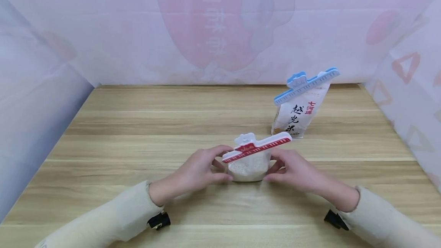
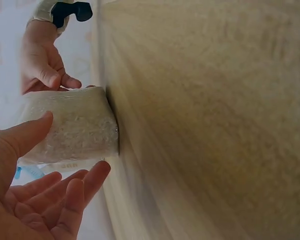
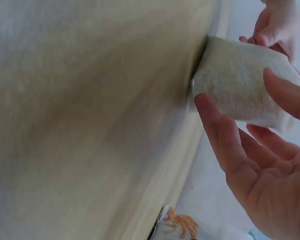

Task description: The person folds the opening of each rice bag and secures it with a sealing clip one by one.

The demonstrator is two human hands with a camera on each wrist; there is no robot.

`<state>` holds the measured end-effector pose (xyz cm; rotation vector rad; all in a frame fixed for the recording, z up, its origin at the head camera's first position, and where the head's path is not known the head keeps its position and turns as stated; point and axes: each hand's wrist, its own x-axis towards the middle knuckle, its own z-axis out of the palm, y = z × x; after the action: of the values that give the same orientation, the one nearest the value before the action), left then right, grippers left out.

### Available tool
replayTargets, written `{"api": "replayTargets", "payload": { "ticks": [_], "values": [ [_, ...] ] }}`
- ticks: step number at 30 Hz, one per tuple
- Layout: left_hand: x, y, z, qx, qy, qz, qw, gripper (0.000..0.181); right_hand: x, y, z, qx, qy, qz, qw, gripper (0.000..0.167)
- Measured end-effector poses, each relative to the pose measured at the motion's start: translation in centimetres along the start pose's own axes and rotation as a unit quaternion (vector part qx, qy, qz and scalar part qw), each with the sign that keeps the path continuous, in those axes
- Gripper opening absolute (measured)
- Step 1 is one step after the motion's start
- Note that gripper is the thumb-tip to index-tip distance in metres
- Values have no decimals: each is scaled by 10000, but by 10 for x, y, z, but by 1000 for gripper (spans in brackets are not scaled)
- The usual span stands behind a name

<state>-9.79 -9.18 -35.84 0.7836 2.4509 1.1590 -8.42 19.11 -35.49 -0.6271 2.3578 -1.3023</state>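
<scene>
A small clear bag of pale, rice-like grains (image 1: pixel 249 167) stands on the table. Across its top sits a red and white bag clip (image 1: pixel 256 147), slanting up to the right. My left hand (image 1: pixel 201 167) is at the bag's left side, thumb by the lower front corner, fingers loosely bent. At the other side, my right hand (image 1: pixel 296 167) mirrors it. In the left wrist view the thumb overlaps the bag's face (image 2: pixel 80 125), and several fingers stand apart from it. The right wrist view shows similarly spread fingers (image 3: pixel 230 142). Whether any fingertip touches the bag, I cannot tell.
Behind and to the right stands a white printed rice bag (image 1: pixel 299 114), closed by a blue bag clip (image 1: pixel 306 85). The wood-grain table (image 1: pixel 138 125) ends at a pale printed backdrop (image 1: pixel 117 49), with similar sheets on both sides.
</scene>
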Motion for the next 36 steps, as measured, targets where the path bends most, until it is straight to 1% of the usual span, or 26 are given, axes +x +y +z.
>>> {"api": "replayTargets", "payload": {
  "ticks": [2,6,9,13,16,23,28,33,36],
  "values": [
    [1,0,2,-172,15,33,9998,61,2,-1,3,-15,72,-37,10000,30],
    [2,-1,4,-640,62,89,9979,53,4,-3,7,-76,219,8,9997,31],
    [2,-2,3,-849,100,106,9963,51,6,-4,9,-112,288,-1,9995,30],
    [2,-2,1,-753,188,132,9969,49,11,-3,11,-172,364,-73,9992,28],
    [2,-5,-1,-734,247,176,9968,48,15,-3,11,-214,358,-123,9991,29],
    [4,-13,-6,-858,291,314,9954,45,26,-2,10,-319,278,-176,9989,35],
    [6,-18,-11,-985,269,284,9944,47,34,-2,8,-324,216,-148,9991,38],
    [8,-21,-15,-1036,348,235,9937,46,42,-1,8,-302,214,-135,9992,39],
    [10,-23,-17,-1081,412,180,9931,43,47,-2,7,-224,251,-45,9994,39]
  ]
}}
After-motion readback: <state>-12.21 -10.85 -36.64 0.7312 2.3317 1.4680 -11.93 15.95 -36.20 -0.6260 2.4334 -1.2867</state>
